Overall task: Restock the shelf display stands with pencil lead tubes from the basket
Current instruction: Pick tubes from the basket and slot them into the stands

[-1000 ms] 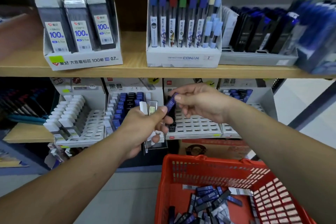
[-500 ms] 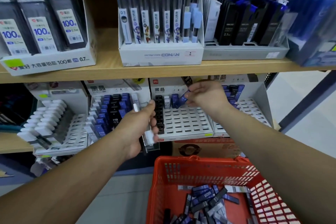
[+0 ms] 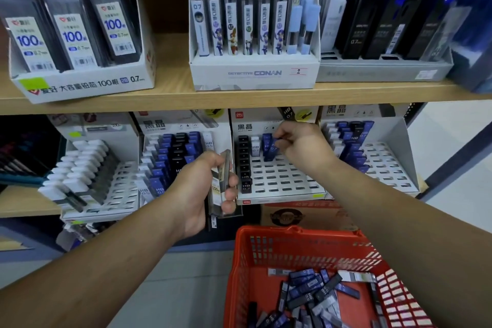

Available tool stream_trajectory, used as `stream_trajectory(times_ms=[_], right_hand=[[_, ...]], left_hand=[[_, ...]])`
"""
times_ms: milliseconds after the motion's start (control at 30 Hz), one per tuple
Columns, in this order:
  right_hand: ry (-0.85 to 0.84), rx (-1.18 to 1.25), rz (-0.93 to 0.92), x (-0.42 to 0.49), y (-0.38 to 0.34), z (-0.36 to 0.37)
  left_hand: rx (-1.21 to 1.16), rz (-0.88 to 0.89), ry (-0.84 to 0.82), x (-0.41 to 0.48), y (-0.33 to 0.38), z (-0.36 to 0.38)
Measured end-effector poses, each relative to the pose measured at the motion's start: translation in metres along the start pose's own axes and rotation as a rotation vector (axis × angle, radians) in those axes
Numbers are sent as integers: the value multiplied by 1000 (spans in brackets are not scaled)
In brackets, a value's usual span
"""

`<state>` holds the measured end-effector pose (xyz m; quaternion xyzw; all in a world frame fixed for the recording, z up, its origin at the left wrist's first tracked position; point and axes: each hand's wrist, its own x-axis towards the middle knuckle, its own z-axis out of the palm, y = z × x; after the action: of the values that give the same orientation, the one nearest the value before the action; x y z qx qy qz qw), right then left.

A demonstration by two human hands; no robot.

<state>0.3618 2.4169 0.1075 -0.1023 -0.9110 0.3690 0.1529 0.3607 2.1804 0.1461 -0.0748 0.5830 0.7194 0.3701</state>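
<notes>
My right hand (image 3: 300, 145) pinches a blue lead tube (image 3: 274, 145) at the back rows of a white slotted display stand (image 3: 282, 181) on the lower shelf. That stand holds a column of black tubes (image 3: 244, 160) on its left and a few blue ones at the back. My left hand (image 3: 202, 189) grips a bundle of long clear lead tubes (image 3: 221, 184) in front of the stand's left edge. A red basket (image 3: 298, 242) at the bottom right holds several loose blue and grey tubes (image 3: 311, 293).
Neighbouring stands hold blue and black tubes (image 3: 173, 157), white-capped tubes (image 3: 80, 168) and more blue ones (image 3: 351, 146). The wooden upper shelf (image 3: 170, 96) carries boxed lead refills. An orange carton (image 3: 300, 214) sits under the stand. A dark shelf post (image 3: 452, 162) stands at the right.
My right hand has carried the blue tube from in front of my left hand up into the stand's back rows. My left hand has lowered with its bundle.
</notes>
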Motion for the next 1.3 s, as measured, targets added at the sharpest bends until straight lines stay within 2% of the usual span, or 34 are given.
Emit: stream_trajectory(times_ms=[233,367,433,533,633,733,967,1133,1200,1300], right_hand=[[-43,53,23,4,-1,2],[-135,-35,-26,1,1,7],[-98,-20,-14,-2,-5,7],[-80,169,54,-7,-32,-1],[-325,378,232,-16,-64,-9],[-461,455,259,-23,-72,-6],[-463,572,335,-28,-65,-18],[-361,749,370,-33,-77,-23],[-390,811,342,-37,-87,-25],[-564,867,275,-46,-104,-29]], left_hand=[[-26,4,-50,-5,2,-2],[11,27,-29,-6,3,-1],[30,39,-31,-6,3,-1],[86,74,-32,-6,2,-1],[136,108,-43,-6,0,4],[168,123,-58,-8,-3,13],[170,86,61,-6,-5,2],[334,65,110,-16,-7,-11],[304,40,110,-22,-5,-16],[205,63,158,-33,5,-29]])
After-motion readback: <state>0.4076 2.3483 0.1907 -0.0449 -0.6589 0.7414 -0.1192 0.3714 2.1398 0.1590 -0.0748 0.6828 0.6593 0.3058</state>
